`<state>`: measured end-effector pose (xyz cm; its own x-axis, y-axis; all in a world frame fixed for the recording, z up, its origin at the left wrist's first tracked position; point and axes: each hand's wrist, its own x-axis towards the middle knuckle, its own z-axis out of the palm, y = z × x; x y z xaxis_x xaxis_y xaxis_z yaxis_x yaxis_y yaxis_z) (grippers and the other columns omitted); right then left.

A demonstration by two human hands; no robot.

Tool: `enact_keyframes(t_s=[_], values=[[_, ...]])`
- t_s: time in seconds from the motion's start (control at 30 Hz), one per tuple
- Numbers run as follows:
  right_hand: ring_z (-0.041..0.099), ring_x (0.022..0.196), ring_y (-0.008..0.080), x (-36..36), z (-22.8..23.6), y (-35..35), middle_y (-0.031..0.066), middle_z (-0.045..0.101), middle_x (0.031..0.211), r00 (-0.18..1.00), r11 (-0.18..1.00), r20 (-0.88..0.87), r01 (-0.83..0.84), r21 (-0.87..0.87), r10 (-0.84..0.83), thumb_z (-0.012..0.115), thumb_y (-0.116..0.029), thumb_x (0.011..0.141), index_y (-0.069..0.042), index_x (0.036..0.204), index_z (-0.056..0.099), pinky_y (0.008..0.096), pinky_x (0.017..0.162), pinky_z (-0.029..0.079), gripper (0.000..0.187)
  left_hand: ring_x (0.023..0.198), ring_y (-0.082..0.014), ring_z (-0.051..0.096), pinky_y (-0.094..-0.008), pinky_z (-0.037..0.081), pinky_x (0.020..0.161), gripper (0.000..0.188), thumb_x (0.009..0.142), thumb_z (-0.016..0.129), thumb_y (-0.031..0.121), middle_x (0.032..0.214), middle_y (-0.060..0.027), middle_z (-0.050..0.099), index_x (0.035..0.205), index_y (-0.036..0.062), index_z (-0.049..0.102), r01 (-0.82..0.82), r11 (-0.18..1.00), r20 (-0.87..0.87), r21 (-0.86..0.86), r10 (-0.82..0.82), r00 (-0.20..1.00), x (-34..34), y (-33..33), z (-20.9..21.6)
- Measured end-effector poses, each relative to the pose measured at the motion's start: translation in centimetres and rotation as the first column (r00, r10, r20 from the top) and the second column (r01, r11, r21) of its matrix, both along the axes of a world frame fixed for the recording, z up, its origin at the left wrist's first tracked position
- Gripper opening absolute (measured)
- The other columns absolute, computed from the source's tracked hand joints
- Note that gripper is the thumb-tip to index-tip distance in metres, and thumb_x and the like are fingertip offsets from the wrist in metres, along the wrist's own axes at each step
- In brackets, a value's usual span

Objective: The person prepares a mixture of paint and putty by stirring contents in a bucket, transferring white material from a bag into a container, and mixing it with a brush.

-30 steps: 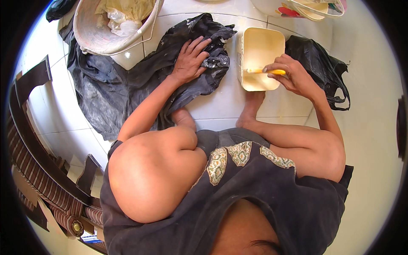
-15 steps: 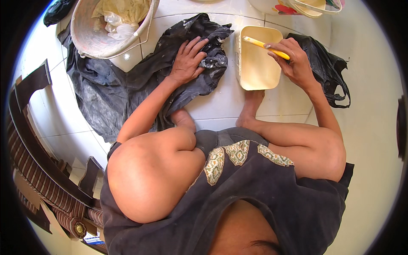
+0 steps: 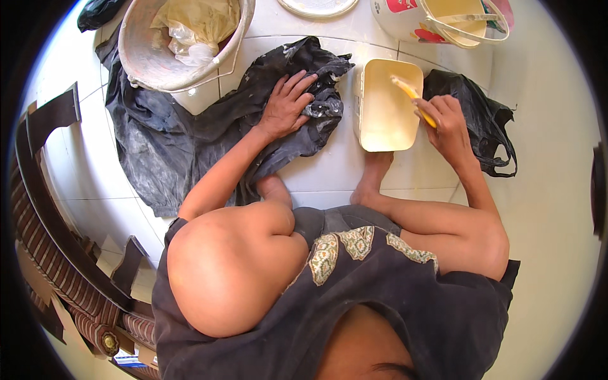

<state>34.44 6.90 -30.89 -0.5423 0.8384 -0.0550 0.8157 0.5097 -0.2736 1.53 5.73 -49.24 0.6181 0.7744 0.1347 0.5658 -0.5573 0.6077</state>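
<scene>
My right hand (image 3: pixel 446 123) is closed round a slim tool with a yellow handle (image 3: pixel 410 94). Its whitish far end points over a cream rectangular tub (image 3: pixel 373 140); whether that end touches the inside, I cannot tell. Pale yellow colour covers the tub's inner floor and walls. On the left, my left hand (image 3: pixel 286 107) lies flat with fingers spread on a crumpled black cloth (image 3: pixel 168 136), which has white smears on it. The tub stands on the tiles just beyond my right foot.
A stained bucket (image 3: pixel 142 63) holding plastic bags stands at the far left, over the cloth. Far right are a white pail (image 3: pixel 405 22) and a black plastic bag (image 3: pixel 472 107). A round lid (image 3: pixel 316 7) lies at the back. Striped, dark wooden furniture (image 3: pixel 57 253) flanks my left.
The tool has swung to a steeper slant, and its far end has moved right, over the tub's middle. My left hand stays on the cloth. The whole view has shifted slightly.
</scene>
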Motion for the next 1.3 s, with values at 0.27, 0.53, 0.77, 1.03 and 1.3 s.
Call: enact_keyframes(t_s=[0.27,0.53,0.77,1.03,1.3], values=[[0.050,0.076,0.0272,1.4,1.3,-1.3,0.0093,0.053,0.076,0.998,0.972,-0.051,0.032,-0.231,-0.045,0.071,-0.005,0.082,-0.004,0.103,0.068,0.0364,0.070,0.043,0.021,0.143,-0.0301,0.029,-0.0518,0.027,0.114,0.041,0.068,0.077,0.018,0.151,-0.0073,0.037,0.103,0.0090,0.057,-0.003,1.000,-0.007,0.016,0.003,1.000,0.1,-0.1,-0.1],[0.054,0.079,0.0272,1.3,1.6,-2.3,0.0088,0.061,0.082,0.990,0.883,-0.137,-0.032,-0.468,-0.037,0.072,-0.008,0.082,-0.005,0.101,0.069,0.0385,0.074,0.045,0.020,0.143,-0.0301,0.029,-0.0515,0.027,0.114,0.039,0.068,0.076,0.017,0.151,-0.0071,0.038,0.102,0.0088,0.057,-0.001,1.000,-0.001,0.018,0.001,1.000,0.0,0.0,0.1],[0.054,0.080,0.0273,0.7,0.0,-1.3,0.0083,0.060,0.082,0.977,0.919,-0.214,-0.082,-0.386,-0.004,0.073,-0.006,0.081,-0.007,0.103,0.068,0.0381,0.074,0.045,0.023,0.142,-0.0303,0.029,-0.0513,0.026,0.114,0.042,0.067,0.076,0.017,0.150,-0.0070,0.037,0.103,0.0091,0.056,0.007,1.000,-0.024,0.015,-0.007,1.000,0.1,0.0,0.1],[0.053,0.082,0.0267,-0.1,-1.0,0.2,0.0073,0.057,0.083,0.987,0.992,-0.157,-0.064,-0.111,0.046,0.075,-0.006,0.077,-0.008,0.107,0.067,0.0374,0.077,0.045,0.030,0.142,-0.0306,0.029,-0.0514,0.026,0.114,0.042,0.068,0.077,0.019,0.150,-0.0074,0.037,0.104,0.0095,0.057,0.014,0.999,-0.026,0.030,-0.013,1.000,0.1,0.1,-0.1],[0.054,0.083,0.0247,0.2,-1.4,0.1,0.0062,0.057,0.081,0.993,0.992,-0.036,-0.113,0.060,0.116,0.074,-0.004,0.078,-0.008,0.111,0.067,0.0364,0.078,0.045,0.034,0.142,-0.0297,0.030,-0.0517,0.027,0.114,0.043,0.067,0.078,0.016,0.151,-0.0069,0.037,0.103,0.0093,0.055,0.006,1.000,-0.003,0.026,-0.006,1.000,0.0,0.0,-0.1]])
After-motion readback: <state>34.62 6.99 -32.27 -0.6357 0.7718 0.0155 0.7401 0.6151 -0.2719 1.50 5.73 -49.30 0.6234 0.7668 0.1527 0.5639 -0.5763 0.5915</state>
